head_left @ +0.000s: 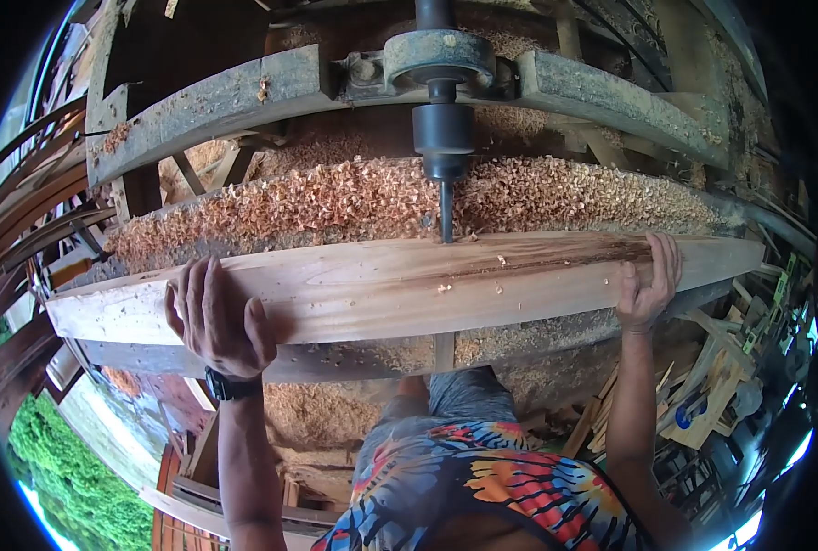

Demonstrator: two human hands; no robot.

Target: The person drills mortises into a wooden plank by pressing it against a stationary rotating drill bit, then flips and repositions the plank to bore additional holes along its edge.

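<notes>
A long wooden plank (pixel 363 298) lies across the bench (pixel 363 365), its two ends narrower than its middle. The person holds it with both hands, which are well apart: the left hand (pixel 214 317) grasps it near the left end, with fingers bent over the upper face, and the right hand (pixel 649 283) grasps it toward the right end, with fingers curled on the wood. Above the middle of the plank stands a vertical spindle with a dark chuck (pixel 443 138), and from this chuck a thin drill bit (pixel 446 213) goes down to the far edge of the plank; whether the tip has entered the wood, one cannot tell. The spindle passes through a round bearing housing (pixel 439 60), placed between two heavy wooden beams (pixel 216 110). Behind the plank, a thick band of wood shavings (pixel 335 195) is heaped, and some small chips lie on the plank itself. A dark watch (pixel 232 386) is on the left wrist. At the right side, many wood offcuts (pixel 716 390) are lying in disorder.
</notes>
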